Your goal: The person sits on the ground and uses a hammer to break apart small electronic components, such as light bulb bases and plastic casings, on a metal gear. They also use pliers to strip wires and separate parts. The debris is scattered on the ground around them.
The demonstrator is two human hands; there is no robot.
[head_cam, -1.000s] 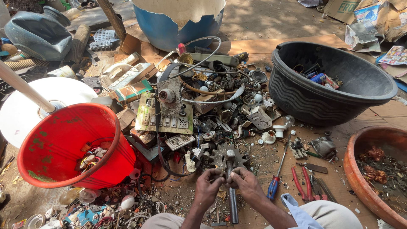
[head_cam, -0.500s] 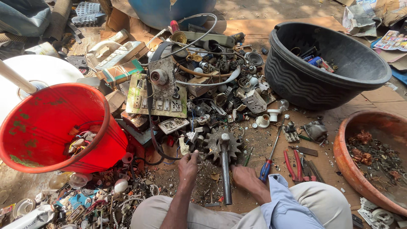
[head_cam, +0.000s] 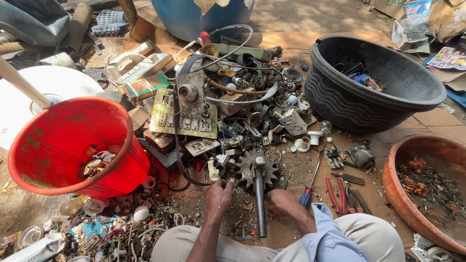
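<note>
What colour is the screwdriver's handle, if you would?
Blue and red, on the screwdriver; head view.

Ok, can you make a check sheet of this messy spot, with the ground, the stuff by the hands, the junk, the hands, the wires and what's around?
Surface: cardboard sheet on dirt ground.
Job's things: gear on a metal shaft, lying between the hands.
Clutter: switch panel, screwdriver, red pliers, small scrap parts.
Grippers: left hand touches scrap beside the gear; right hand rests on the ground by the shaft.
Cables: black cable, white wire.
Surroundings: red bucket, black tub, clay bowl, blue drum.
</note>
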